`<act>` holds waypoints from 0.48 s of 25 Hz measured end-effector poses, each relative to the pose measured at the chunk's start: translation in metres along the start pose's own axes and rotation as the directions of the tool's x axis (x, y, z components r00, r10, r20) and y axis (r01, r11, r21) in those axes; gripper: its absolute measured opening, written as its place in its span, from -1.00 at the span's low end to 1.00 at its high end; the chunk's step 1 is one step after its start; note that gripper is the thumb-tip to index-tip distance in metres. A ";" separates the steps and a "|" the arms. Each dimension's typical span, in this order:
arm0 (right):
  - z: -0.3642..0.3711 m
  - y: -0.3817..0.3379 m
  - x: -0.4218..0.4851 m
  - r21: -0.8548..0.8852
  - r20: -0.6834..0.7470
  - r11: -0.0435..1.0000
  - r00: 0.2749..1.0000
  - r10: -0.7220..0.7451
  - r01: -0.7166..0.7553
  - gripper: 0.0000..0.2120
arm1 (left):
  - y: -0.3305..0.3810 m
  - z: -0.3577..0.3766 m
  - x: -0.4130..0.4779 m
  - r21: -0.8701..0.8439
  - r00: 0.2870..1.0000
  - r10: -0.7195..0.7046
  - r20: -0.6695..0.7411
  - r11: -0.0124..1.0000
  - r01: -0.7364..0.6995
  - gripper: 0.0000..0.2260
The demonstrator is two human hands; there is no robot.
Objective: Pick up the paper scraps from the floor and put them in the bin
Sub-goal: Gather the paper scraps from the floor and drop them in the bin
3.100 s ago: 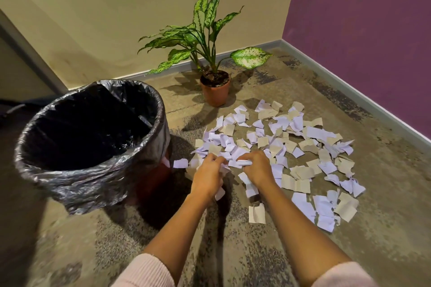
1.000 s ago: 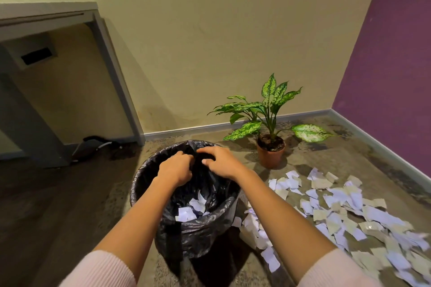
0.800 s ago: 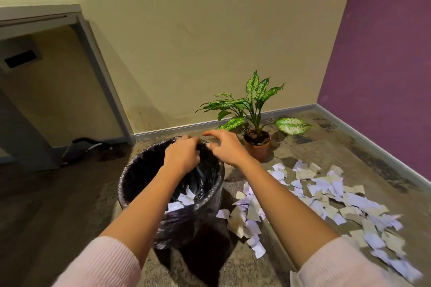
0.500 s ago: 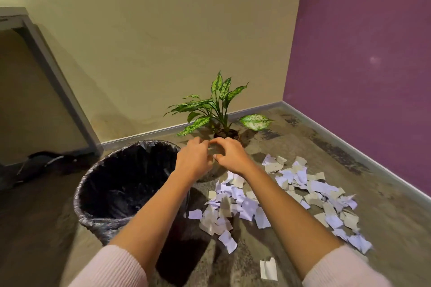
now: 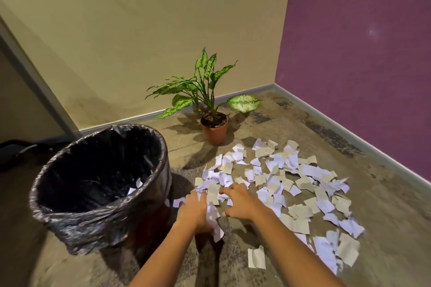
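Note:
Several white and beige paper scraps (image 5: 289, 184) lie scattered over the floor right of the bin (image 5: 77, 216), a round bin lined with a black plastic bag. A few white scraps (image 5: 138, 183) show inside it. My left hand (image 5: 193, 211) and my right hand (image 5: 241, 201) reach down side by side onto the near left edge of the scrap pile, fingers spread, palms down. Neither hand holds anything that I can see. A single folded scrap (image 5: 256, 257) lies apart, close to my right forearm.
A potted plant (image 5: 213, 123) in a terracotta pot stands behind the scraps near the beige wall. The purple wall (image 5: 361, 53) with its skirting bounds the floor on the right. A grey frame post (image 5: 35, 77) slants at the left.
My hands left the bin, where scraps dropped in, swung right and came down onto the near left edge of the scrap pile. The view tilted down toward the floor.

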State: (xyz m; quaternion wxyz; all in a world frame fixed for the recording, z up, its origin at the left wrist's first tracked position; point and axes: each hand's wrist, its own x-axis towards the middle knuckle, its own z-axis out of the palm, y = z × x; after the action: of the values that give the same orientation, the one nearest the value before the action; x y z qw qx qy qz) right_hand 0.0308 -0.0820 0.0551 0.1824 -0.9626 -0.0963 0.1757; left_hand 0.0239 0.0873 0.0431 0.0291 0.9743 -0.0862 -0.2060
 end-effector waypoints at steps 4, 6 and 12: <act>0.031 0.000 0.014 -0.135 0.111 0.989 0.993 -0.045 0.060 -0.25 | -0.018 0.031 0.008 -0.251 0.997 -0.032 0.070 0.967 0.049 0.23; 0.046 -0.001 0.021 -0.193 0.133 0.976 0.988 -0.075 0.100 -0.20 | -0.021 0.039 0.014 -0.304 0.995 -0.046 0.085 0.950 0.070 0.27; 0.073 -0.008 0.054 -0.377 0.148 0.899 0.972 -0.180 0.224 0.02 | -0.028 0.054 0.046 -0.204 0.984 -0.155 0.086 0.964 0.170 0.26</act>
State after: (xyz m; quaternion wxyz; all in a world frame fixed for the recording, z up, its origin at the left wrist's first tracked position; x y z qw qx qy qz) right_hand 0.0517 -0.0377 -0.0218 -0.0018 -0.9532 -0.2386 0.1855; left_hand 0.0481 0.1053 -0.0271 0.1123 0.9618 0.0152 -0.2491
